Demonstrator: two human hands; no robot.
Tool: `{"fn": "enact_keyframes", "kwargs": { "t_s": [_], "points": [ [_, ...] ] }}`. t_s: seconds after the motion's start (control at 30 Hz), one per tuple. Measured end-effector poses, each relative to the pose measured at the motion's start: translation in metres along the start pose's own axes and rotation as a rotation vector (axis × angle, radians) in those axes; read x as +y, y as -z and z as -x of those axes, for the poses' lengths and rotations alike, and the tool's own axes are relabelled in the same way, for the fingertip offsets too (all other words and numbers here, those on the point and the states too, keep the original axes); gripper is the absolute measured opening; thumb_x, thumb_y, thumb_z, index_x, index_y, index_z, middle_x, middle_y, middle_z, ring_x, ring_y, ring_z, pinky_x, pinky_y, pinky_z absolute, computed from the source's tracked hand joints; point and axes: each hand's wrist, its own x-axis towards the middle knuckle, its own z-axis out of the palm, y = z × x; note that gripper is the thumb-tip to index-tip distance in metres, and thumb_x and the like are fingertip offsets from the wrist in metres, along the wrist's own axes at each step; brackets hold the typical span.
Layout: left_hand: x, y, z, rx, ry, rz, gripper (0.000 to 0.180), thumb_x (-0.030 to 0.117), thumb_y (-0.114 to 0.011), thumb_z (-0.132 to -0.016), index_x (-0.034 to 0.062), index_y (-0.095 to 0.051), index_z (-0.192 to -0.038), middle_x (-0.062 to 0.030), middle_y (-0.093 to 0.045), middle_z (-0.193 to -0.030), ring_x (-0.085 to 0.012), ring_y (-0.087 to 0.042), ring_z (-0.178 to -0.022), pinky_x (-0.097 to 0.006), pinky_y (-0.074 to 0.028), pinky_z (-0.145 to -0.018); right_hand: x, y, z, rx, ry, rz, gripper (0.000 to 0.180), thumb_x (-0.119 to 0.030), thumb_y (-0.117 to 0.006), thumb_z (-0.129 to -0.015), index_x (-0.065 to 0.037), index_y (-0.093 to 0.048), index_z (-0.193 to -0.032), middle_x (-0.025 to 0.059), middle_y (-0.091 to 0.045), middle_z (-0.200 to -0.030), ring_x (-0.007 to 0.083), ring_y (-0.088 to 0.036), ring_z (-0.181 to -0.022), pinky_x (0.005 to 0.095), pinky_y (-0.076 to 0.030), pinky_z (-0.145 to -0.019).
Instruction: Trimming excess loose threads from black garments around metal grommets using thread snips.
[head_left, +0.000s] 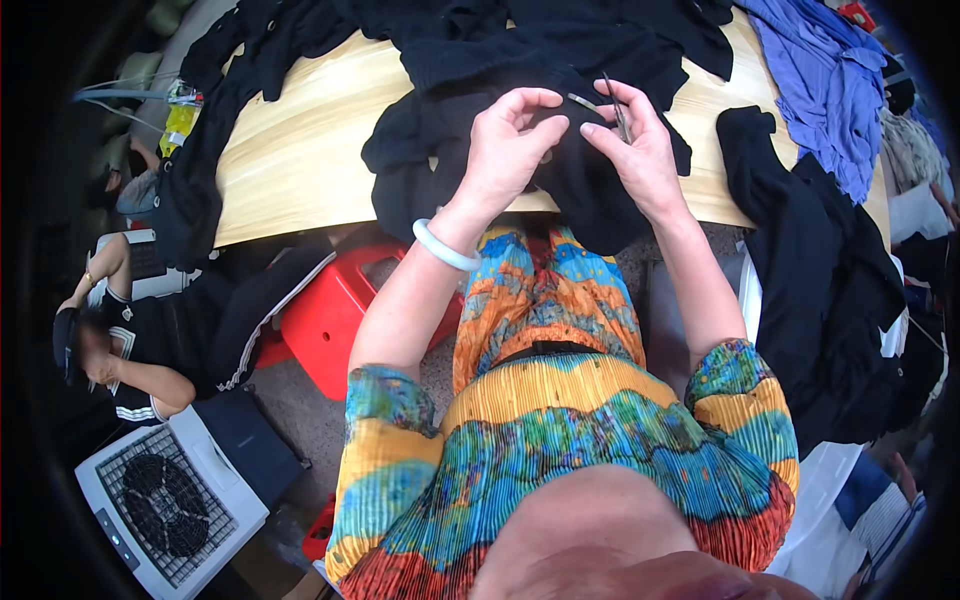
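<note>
Over a heap of black knit garments (540,75) on the table, my two hands are raised close together. My right hand (640,150) is closed around a small pair of metal thread snips (622,122), whose slim blades point up and to the left. My left hand (510,145), with a pale bangle (446,247) on its wrist, has its fingers curled and the thumb bent in toward them. Whatever lies between those fingers is too dark and small to make out. Black cloth hangs over the table's near edge below my hands.
The pale wooden table (300,150) carries more black garments along its far side. Blue-purple cloth (815,80) and a black garment (800,250) drape at the right. A red plastic stool (325,325), a seated person (160,330) and a fan unit (170,500) are at left.
</note>
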Motion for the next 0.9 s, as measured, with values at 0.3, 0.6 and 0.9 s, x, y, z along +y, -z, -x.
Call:
{"fn": "enact_keyframes", "kwargs": {
  "t_s": [0.3, 0.6, 0.9],
  "points": [
    [-0.011, -0.003, 0.001, 0.11, 0.043, 0.031, 0.02, 0.012, -0.063, -0.076, 0.0005, -0.06, -0.092, -0.0005, -0.058, -0.071, -0.0048, -0.052, -0.061, -0.017, -0.04, -0.049, 0.006, 0.001, -0.003, -0.031, 0.008, -0.029, 0.042, -0.003, -0.063, -0.073, -0.003, -0.045, -0.111, 0.0013, -0.051, -0.085, 0.0039, -0.046, -0.073, 0.0166, -0.039, -0.065],
    [-0.006, -0.003, -0.001, 0.083, 0.108, 0.03, 0.014, 0.013, -0.06, -0.079, 0.0017, -0.062, -0.086, -0.0009, -0.059, -0.075, -0.0066, -0.053, -0.063, -0.018, -0.043, -0.057, 0.001, 0.008, 0.006, 0.153, 0.083, 0.355, 0.031, -0.017, -0.058, -0.08, 0.001, -0.048, -0.104, 0.0059, -0.056, -0.086, 0.0097, -0.053, -0.076, 0.0233, -0.043, -0.071],
    [-0.001, -0.006, -0.001, 0.027, 0.11, 0.085, 0.013, 0.014, -0.059, -0.08, 0.0022, -0.06, -0.084, -0.0018, -0.059, -0.077, -0.0086, -0.055, -0.069, -0.019, -0.043, -0.063, -0.023, 0.012, 0.021, -0.175, -0.223, 0.153, 0.024, -0.025, -0.047, -0.088, -0.003, -0.054, -0.093, -0.0042, -0.046, -0.061, 0.0011, -0.036, -0.052, 0.016, -0.028, -0.047]
  ]
}}
